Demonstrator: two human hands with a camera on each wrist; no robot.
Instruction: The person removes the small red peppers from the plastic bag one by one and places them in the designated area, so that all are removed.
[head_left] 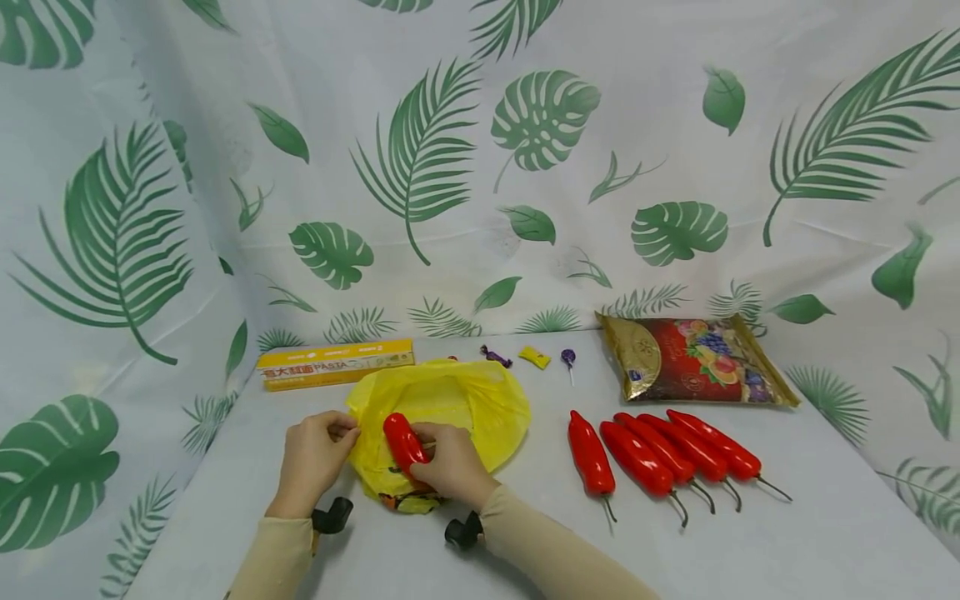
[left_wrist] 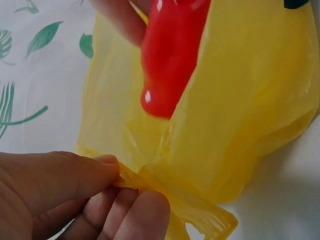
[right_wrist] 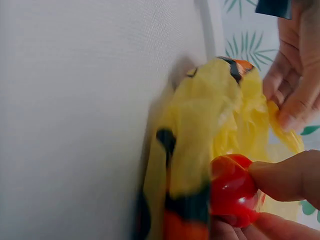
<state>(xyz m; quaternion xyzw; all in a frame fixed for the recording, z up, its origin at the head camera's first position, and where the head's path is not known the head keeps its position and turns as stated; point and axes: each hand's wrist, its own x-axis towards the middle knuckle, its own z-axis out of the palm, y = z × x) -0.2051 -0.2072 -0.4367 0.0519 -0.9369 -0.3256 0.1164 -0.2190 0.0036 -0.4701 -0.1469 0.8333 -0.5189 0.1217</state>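
The right hand [head_left: 450,467] grasps a glossy red pepper [head_left: 403,443] between thumb and curled fingers, its blunt tip pushed toward the mouth of a yellow plastic bag [head_left: 457,404], while the left hand [head_left: 315,458], just to the left of that grip, pinches the bag's rolled edge [left_wrist: 150,181] between thumb and fingertips and holds it taut. The bag lies flat on the counter [head_left: 525,533] and spreads away beyond both hands; the left wrist view shows the pepper lying against the yellow film, though whether it has passed inside cannot be told. The step in hand appears to be loading the first pepper into the bag. The next move would seem to call for the left grip to lift the edge wider so the pepper can slide in without snagging the thin film. To the right of the right hand, well apart from it, four more red peppers [head_left: 660,458] lie side by side, stems toward the person. Beyond those sits a gold sweets packet [head_left: 693,360]; a yellow pasta box [head_left: 333,363] lies past the bag.
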